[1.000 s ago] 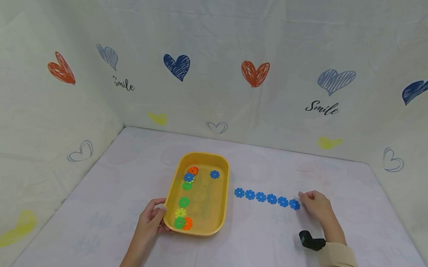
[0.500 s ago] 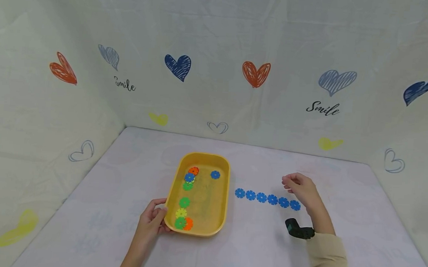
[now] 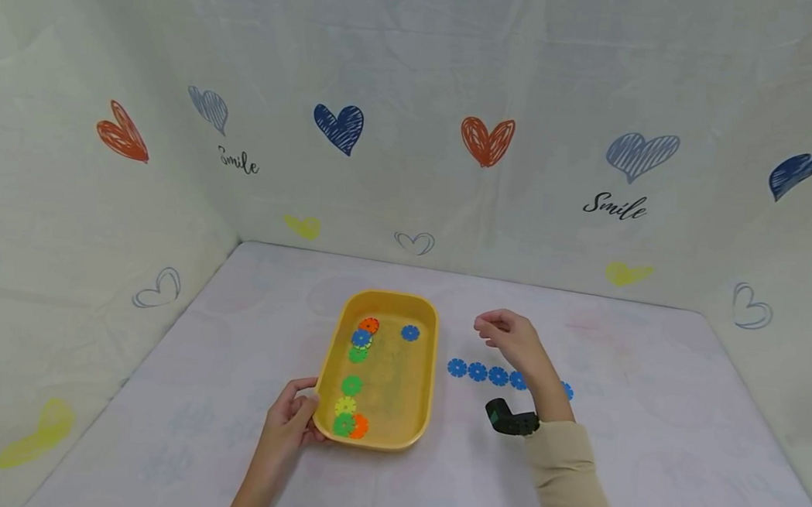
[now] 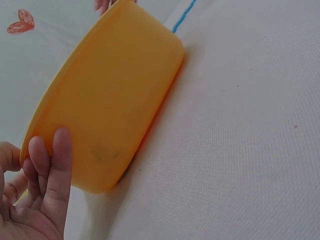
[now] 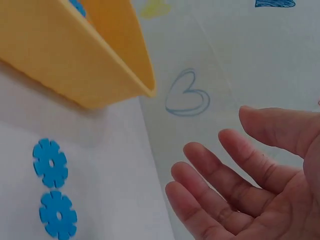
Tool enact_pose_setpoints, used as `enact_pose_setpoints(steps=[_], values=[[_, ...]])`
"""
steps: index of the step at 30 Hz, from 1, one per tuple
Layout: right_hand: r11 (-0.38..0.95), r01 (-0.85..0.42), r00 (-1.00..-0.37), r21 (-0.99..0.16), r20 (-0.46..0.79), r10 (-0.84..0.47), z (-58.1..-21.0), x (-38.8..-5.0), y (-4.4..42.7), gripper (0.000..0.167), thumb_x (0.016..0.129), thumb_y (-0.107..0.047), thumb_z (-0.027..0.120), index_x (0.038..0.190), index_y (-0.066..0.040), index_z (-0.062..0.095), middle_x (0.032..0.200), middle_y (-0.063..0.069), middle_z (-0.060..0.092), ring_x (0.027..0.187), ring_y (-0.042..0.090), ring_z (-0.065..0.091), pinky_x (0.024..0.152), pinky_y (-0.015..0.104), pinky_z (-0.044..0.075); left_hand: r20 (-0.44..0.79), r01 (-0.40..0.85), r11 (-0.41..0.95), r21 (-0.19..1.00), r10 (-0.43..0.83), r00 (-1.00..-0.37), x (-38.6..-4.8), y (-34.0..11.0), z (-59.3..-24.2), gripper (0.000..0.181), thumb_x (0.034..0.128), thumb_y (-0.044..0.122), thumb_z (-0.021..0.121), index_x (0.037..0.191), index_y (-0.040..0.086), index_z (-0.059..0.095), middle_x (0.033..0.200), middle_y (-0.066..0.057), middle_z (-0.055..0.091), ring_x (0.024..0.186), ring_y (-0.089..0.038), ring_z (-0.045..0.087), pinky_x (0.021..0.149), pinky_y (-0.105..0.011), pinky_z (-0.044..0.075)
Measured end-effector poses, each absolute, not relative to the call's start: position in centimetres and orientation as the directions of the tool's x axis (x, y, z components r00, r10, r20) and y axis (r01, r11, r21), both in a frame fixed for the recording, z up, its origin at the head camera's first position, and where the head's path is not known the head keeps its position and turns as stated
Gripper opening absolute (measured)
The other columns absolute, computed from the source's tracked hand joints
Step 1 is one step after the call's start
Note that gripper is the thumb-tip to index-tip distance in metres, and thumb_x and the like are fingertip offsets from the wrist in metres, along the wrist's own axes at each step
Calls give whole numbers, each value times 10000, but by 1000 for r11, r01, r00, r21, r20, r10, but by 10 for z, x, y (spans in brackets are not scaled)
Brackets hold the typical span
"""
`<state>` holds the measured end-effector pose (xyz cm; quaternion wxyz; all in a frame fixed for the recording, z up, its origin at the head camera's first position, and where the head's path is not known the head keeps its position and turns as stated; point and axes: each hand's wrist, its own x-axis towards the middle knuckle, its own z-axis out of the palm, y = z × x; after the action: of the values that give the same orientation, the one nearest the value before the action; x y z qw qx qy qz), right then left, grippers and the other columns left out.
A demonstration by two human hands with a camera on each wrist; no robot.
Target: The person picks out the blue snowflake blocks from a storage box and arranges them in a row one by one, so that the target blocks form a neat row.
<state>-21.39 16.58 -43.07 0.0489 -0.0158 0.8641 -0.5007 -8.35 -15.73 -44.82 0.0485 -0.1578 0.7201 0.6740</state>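
The left hand (image 3: 285,423) grips the near-left corner of a yellow tray (image 3: 428,379), thumb at the rim and fingers against the outer wall (image 4: 110,100). Inside lie several flower-shaped discs: green, yellow and orange down the left side, a blue one (image 3: 361,338) among them, and another blue disc (image 3: 410,333) at the far right. The right hand (image 3: 517,344) hovers right of the tray, above a row of blue discs (image 3: 478,372), partly hidden by its forearm. In the right wrist view that hand (image 5: 250,185) holds nothing, its fingers slightly bent and apart from the thumb.
A black device (image 3: 507,419) is at the right wrist, beside the beige sleeve (image 3: 567,465). The white-covered table (image 3: 235,313) meets a pale cloth wall (image 3: 417,76) printed with hearts and words at the back and sides.
The right hand has moved left from the row's right end toward the tray, now lifted above the row. Its forearm covers part of the row. The left hand and tray have stayed in place.
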Motion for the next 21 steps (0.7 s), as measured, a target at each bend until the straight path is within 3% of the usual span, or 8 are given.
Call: enact_pose_setpoints(steps=[4,9,21], values=[[471,34,-991,-881,-89,-96,-398,-199,133,389,907,-353,568,1135,-39,587,1124,146,621,1015,268,590,904,408,506,-286,-295,32,955,-168,-943,-84,-156,-448,354,958,124,449,1302,43,425,700,-33,490,531,-112,515,549,-239,535],[410,31,-985,-911,-98,-145,-388,-199,107,300,915,-227,571,1123,-12,597,1126,158,621,1034,284,594,905,376,508,-279,-285,11,959,-168,-946,-85,-156,-447,338,955,100,442,1288,41,436,699,-45,490,516,-109,522,558,-270,551],[396,-3,-965,-918,-101,-240,-389,-202,53,260,873,-227,637,1060,-48,644,1023,82,647,916,195,590,857,352,498,-274,-278,3,961,-162,-948,-85,-157,-448,335,956,101,448,1285,40,440,703,-44,500,520,-108,534,556,-286,556]])
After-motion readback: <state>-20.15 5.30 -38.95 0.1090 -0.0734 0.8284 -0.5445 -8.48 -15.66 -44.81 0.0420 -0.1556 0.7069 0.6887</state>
